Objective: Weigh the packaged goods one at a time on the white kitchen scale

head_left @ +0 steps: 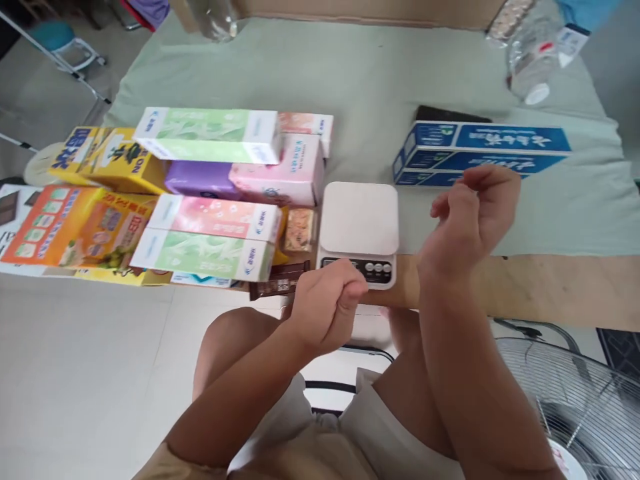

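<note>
My left hand (pixel 330 303) is closed in a fist above the front edge of the table, just in front of the kitchen scale (pixel 359 219). No object shows in its fingers. The white scale has a dark button panel, partly covered by that hand. My right hand (pixel 470 217) hangs to the right of the scale with its fingers curled in, and nothing is visible in them. Behind it stand blue toothpaste boxes (pixel 480 143), partly hidden by the hand. A brown-wrapped bar (pixel 277 280) lies beside my left hand, with a small clear pack of pinkish food (pixel 300 230) behind it.
Several cartons crowd the left side, among them green-and-pink boxes (pixel 205 237), a yellow box (pixel 125 160), an orange pack (pixel 75 227) and a purple pack (pixel 200 179). A clear bottle (pixel 535 67) lies at the back right. A fan (pixel 575 393) stands below the table's right side.
</note>
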Available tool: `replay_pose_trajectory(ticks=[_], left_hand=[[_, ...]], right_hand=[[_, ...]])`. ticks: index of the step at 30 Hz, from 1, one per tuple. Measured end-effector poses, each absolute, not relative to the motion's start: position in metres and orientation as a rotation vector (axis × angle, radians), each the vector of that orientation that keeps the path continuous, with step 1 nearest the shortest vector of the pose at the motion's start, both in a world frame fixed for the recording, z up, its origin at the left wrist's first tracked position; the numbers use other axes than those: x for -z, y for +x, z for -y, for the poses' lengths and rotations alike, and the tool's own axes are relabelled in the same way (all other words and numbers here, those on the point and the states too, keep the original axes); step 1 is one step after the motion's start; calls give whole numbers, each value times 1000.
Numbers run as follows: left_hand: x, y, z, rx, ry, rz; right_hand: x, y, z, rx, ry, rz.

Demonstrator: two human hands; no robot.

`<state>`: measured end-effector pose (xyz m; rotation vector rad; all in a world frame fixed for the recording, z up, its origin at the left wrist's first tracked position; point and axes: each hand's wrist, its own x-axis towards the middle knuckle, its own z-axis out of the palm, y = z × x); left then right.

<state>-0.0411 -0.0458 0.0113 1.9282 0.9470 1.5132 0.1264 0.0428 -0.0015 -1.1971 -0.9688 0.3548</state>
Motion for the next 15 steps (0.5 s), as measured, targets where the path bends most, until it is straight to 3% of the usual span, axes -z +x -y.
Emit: replay_pose_trajectory(ticks=[4,10,15], left_hand=[[-19,7,7,-1384,1906,-992],[-25,82,-113,-1118,2242,-1336],[-36,111,-172,-414,2402,-1530]], right_hand=[[-8,166,-64,-739,-1296,553],[-15,192,-67,-965,-1298,355],[-20,198,-67,-1057,-1292,241]])
